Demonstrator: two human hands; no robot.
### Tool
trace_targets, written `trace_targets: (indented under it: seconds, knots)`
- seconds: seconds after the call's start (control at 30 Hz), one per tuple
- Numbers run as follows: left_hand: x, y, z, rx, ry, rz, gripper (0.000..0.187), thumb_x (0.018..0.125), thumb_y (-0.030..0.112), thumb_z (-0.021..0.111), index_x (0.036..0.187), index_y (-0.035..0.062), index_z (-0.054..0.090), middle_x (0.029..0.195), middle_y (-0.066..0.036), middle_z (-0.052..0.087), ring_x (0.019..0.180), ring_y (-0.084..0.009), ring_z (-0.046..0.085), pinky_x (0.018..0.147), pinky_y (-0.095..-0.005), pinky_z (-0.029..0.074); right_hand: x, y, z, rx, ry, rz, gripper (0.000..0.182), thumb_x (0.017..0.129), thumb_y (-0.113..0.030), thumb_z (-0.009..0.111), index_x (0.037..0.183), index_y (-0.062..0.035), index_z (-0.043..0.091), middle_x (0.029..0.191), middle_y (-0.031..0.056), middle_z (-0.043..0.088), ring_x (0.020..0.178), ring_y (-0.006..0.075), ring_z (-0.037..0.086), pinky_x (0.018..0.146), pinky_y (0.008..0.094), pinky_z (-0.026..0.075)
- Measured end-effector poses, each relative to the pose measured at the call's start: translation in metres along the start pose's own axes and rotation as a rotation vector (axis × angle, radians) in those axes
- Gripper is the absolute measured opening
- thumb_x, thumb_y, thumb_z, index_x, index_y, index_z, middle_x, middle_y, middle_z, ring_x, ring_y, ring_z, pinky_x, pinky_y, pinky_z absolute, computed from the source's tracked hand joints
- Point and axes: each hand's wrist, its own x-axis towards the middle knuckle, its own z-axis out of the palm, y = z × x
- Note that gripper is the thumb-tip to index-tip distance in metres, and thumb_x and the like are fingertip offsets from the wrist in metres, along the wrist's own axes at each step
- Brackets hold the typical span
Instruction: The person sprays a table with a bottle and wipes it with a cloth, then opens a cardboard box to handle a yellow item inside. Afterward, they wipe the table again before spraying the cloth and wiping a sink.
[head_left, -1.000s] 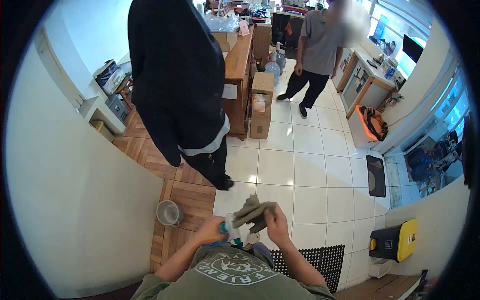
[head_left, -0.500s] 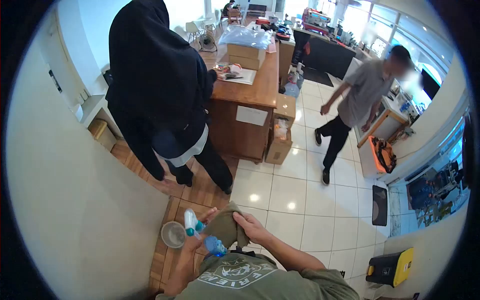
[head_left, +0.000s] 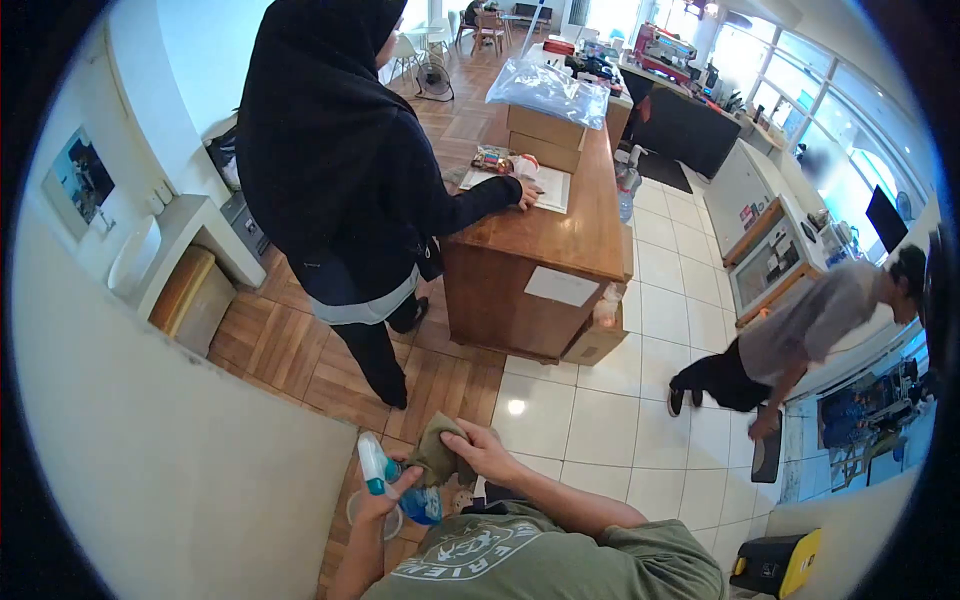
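Note:
My left hand [head_left: 393, 494] is closed around a spray bottle [head_left: 373, 464] with a white and teal trigger head; its blue body [head_left: 425, 505] shows on the other side of the hand. The left thumb lies against the lower edge of an olive-green cloth [head_left: 436, 452]. Pinching that same cloth from the right, my right hand [head_left: 484, 455] keeps it bunched in front of my chest. Partly hidden under my left hand is a clear round tub [head_left: 388, 522].
A person in dark clothes [head_left: 345, 180] stands at a wooden counter [head_left: 540, 240], one hand on papers [head_left: 550, 190]. Another person [head_left: 800, 330] bends down by the right wall. A pale wall [head_left: 200, 460] runs close on my left. A black-and-yellow bin [head_left: 778, 563] stands lower right.
My hands have drawn closer together, and the cloth is more bunched. The person at right has moved further right and bent down. The person at the counter now reaches over the papers.

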Motion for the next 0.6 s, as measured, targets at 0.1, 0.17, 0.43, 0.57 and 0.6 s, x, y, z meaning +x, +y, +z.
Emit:
trace_targets:
  seconds: [0.1, 0.17, 0.43, 0.57, 0.6]
  knots:
    - [0.079, -0.006, 0.004, -0.073, 0.076, 0.039, 0.04, 0.076, 0.017, 0.086, 0.101, 0.0054, 0.057, 0.085, 0.0, 0.056, 0.074, -0.0105, 0.055, 0.064, -0.0259, 0.048, 0.069, 0.012, -0.013, -0.496, 0.327, -0.209, 0.036, 0.098, -0.033, 0.059, 0.109, 0.0005, 0.055, 0.097, 0.0083, 0.061, 0.091, 0.0145, 0.056, 0.08, 0.0288, 0.045]
    - [0.115, 0.004, 0.01, -0.05, 0.169, -0.057, 0.039, 0.075, 0.018, 0.086, 0.098, 0.0049, 0.057, 0.086, 0.0, 0.057, 0.074, -0.011, 0.056, 0.065, -0.0269, 0.048, 0.113, 0.018, -0.023, -0.596, 0.518, -0.338, 0.042, 0.092, -0.037, 0.066, 0.107, 0.0006, 0.056, 0.099, 0.0163, 0.064, 0.092, 0.0224, 0.06, 0.079, 0.0332, 0.047]
    - [0.249, 0.07, -0.028, -0.228, 0.313, -0.038, 0.036, 0.077, 0.017, 0.084, 0.102, 0.0019, 0.063, 0.091, -0.004, 0.064, 0.08, -0.0153, 0.062, 0.069, -0.0304, 0.051, 0.288, -0.055, -0.043, -0.219, -0.354, -0.193, 0.031, 0.092, -0.025, 0.068, 0.109, -0.0002, 0.062, 0.089, 0.0043, 0.062, 0.083, 0.0089, 0.054, 0.073, 0.0277, 0.046]
    - [0.295, 0.119, -0.063, -0.197, 0.367, -0.059, 0.036, 0.077, 0.017, 0.084, 0.102, 0.0006, 0.063, 0.092, -0.006, 0.065, 0.083, -0.0164, 0.063, 0.073, -0.0306, 0.052, 0.375, -0.073, -0.042, -0.351, -0.496, -0.021, 0.025, 0.091, -0.021, 0.065, 0.107, -0.001, 0.064, 0.088, 0.0062, 0.065, 0.081, 0.0097, 0.058, 0.07, 0.0293, 0.048]
    - [0.308, 0.126, -0.076, -0.152, 0.384, -0.07, 0.037, 0.077, 0.017, 0.084, 0.102, 0.0005, 0.063, 0.093, -0.007, 0.065, 0.084, -0.0164, 0.063, 0.073, -0.0306, 0.052, 0.401, -0.06, -0.04, -0.285, -0.465, -0.022, 0.021, 0.092, -0.019, 0.064, 0.104, -0.0018, 0.064, 0.086, 0.0046, 0.063, 0.08, 0.0101, 0.057, 0.071, 0.0278, 0.047]
